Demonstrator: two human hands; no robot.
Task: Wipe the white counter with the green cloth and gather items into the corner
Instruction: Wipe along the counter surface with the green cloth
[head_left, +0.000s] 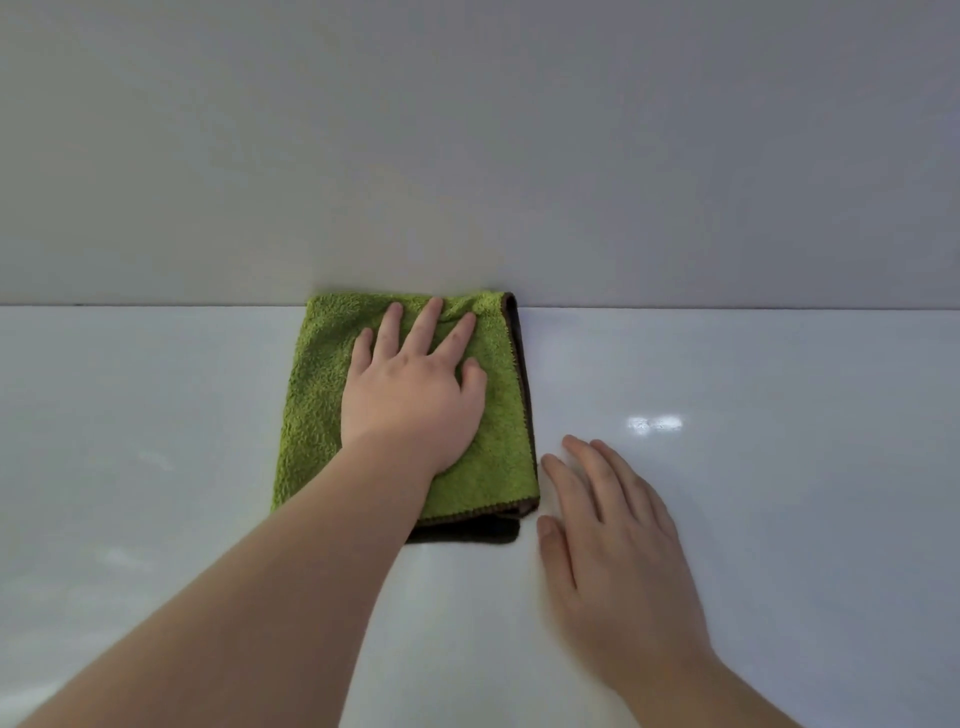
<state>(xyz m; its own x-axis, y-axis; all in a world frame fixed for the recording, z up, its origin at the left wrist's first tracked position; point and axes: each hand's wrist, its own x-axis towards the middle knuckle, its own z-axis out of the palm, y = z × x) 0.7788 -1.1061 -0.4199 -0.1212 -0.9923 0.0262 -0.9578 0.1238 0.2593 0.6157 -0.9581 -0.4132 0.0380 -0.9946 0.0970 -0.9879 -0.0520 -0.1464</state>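
A view from above and behind two bare forearms reaching over a glossy white counter that fills the lower half of the frame; a plain pale wall fills the upper half. Just left of the frame's centre lies the green cloth, a fluffy folded towel with a dark brown edge along its right and lower sides, its far edge touching the line where counter meets wall. The left hand lies flat on top of the cloth, palm down, fingers spread and pointing toward the wall; it presses the cloth rather than gripping it. The right hand rests lower right of centre, just beside the cloth's right edge, palm down on the bare counter with fingers extended and holding nothing. It looks slightly blurred. A bright light reflection shows on the counter to the right of the cloth. Wiping appears to be in progress, at the back of the counter; how much surface is already wiped cannot be told. No other items and no corner are in view, so the gathering step cannot be judged.
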